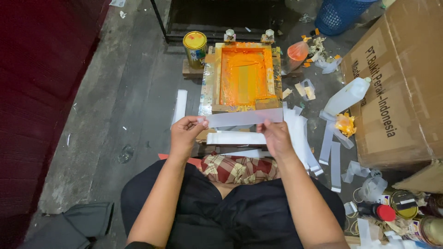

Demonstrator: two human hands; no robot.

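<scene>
Hands' (184, 133) grip: thin translucent strip (244, 118)

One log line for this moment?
left hand: pinches translucent plastic strip | right hand: holds strip | behind: orange-inked wooden screen frame

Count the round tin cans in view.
3: a yellow-lidded can left of the orange screen frame, two cans at lower right. More may be hidden.

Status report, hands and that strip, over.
Left hand and right hand both pinch the translucent strip, held flat. Orange-inked screen frame just beyond. Nothing between them.
</scene>
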